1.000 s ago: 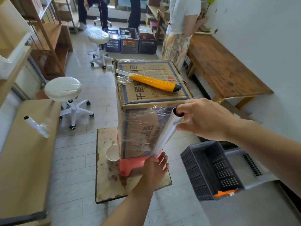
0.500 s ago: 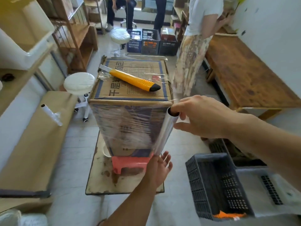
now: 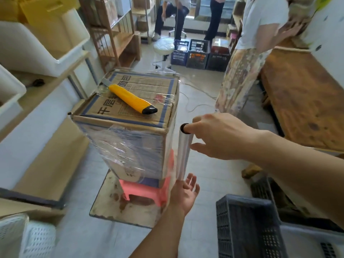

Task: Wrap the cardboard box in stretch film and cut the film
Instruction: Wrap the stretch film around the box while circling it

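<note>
beside the cardboard box (image 3: pixel 130 142), film roll (image 3: pixel 183 153) upright between two hands
left hand (image 3: pixel 186 192) open, fingers spread under the roll's lower end; right hand (image 3: pixel 219 135) pinches its top. the film-wrapped box stands on a pink stool (image 3: pixel 143 190), yellow knife (image 3: pixel 132 98) on top.

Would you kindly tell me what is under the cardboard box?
A pink stool stands under the box, on a stained board on the floor. Its seat is hidden by the box, and film veils its right side.
</note>
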The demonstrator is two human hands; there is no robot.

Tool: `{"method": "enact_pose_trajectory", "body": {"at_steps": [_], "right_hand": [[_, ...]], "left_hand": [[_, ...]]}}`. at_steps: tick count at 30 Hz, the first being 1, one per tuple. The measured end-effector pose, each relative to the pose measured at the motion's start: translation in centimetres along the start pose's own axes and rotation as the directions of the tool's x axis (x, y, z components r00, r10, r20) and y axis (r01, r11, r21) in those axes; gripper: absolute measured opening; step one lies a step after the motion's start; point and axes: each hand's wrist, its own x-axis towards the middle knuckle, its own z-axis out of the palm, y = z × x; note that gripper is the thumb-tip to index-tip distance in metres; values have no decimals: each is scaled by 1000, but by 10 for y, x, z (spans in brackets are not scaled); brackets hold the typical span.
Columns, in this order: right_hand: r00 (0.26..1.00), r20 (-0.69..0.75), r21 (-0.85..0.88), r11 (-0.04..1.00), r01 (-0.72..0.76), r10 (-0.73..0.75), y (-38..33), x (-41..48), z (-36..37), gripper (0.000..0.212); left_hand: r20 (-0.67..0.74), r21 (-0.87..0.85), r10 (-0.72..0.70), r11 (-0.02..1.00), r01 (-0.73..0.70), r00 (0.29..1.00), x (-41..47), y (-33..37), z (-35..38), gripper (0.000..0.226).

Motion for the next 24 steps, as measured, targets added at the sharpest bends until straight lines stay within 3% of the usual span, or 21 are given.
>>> {"method": "enact_pose_trajectory", "body": {"at_steps": [9, 14, 17, 21, 24], "right_hand": [[999, 8, 17, 999, 45, -45, 70, 35, 6, 19], [994, 10, 38, 993, 110, -110, 108, 61, 14, 22], [987, 19, 56, 986, 157, -158, 134, 79, 15, 28], [970, 38, 110, 966, 234, -240, 171, 105, 16, 35], [958, 24, 171, 945, 278, -286, 194, 126, 18, 37]], "left_hand": [[80, 63, 17, 998, -22, 997, 53, -2, 39, 41], [69, 20, 53, 998, -54, 996, 79, 3, 66, 29], [25, 1, 67, 998, -67, 997, 100, 4, 87, 44], [-10, -51, 134, 990, -134, 991, 131, 9, 112, 20], [-49, -98, 154, 983, -158, 987, 149, 13, 129, 28]]}}
